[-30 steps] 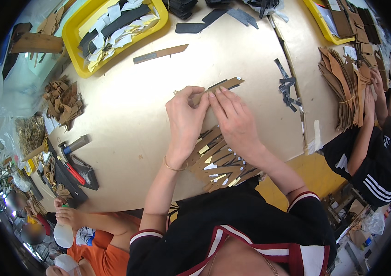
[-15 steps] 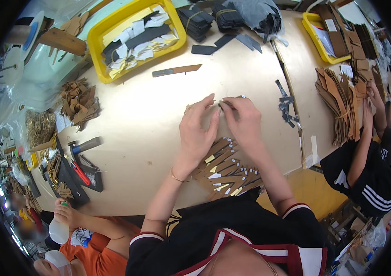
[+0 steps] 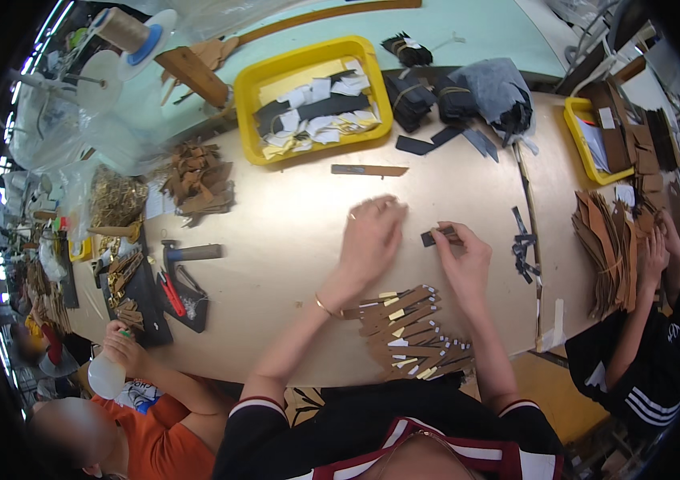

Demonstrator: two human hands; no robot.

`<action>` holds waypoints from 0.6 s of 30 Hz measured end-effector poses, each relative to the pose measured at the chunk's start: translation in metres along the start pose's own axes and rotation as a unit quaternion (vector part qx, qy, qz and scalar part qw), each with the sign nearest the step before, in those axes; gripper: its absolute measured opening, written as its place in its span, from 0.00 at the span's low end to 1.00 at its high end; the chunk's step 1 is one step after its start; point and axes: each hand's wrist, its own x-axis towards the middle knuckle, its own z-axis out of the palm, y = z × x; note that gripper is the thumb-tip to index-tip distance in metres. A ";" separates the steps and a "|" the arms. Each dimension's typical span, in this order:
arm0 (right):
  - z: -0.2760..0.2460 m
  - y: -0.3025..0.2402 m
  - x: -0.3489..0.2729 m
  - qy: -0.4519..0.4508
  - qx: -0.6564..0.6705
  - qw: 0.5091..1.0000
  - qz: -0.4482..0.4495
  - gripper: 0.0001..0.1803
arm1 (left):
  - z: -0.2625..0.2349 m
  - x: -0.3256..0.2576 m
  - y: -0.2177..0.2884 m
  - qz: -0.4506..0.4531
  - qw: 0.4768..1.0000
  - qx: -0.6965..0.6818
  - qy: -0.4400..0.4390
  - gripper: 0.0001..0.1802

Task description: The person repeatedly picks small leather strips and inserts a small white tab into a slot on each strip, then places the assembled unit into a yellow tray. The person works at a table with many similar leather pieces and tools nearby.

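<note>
Over the middle of the table, my right hand pinches a small dark strip between thumb and fingers. To its left, my left hand is raised over the table, apart from the strip; its fingertips are smeared by motion. Just beyond my hands lies a brown strip with a dark grey section. Between my forearms, close to my body, several brown leather strips lie overlapped in a fan, with small white and yellow tabs on them. A scatter of short black strips lies to the right.
A yellow tray of scraps stands at the back beside black bundles. At left are brown leather pieces, a hammer and red-handled pliers. Co-workers sit at both sides; one's hands are near stacked brown pieces.
My hands, formerly close together, have parted. The dark strip shows in my right hand, and my left has drawn away leftward. The whole view has shifted, showing more of the table's far side.
</note>
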 end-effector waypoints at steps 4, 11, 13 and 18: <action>-0.001 0.000 0.000 -0.003 0.002 1.000 0.001 0.10 | -0.044 0.070 -0.052 -0.002 0.991 0.125 0.045 0.12; -0.002 0.001 0.000 -0.004 0.022 1.000 -0.012 0.10 | -0.056 0.152 -0.087 0.112 0.965 0.222 -0.079 0.09; -0.001 0.002 0.000 -0.005 0.026 1.000 -0.014 0.10 | -0.050 0.162 -0.088 0.117 0.951 0.262 -0.109 0.08; -0.001 0.005 -0.001 -0.005 0.033 0.999 -0.024 0.10 | -0.043 0.167 -0.089 0.101 0.933 0.327 -0.114 0.05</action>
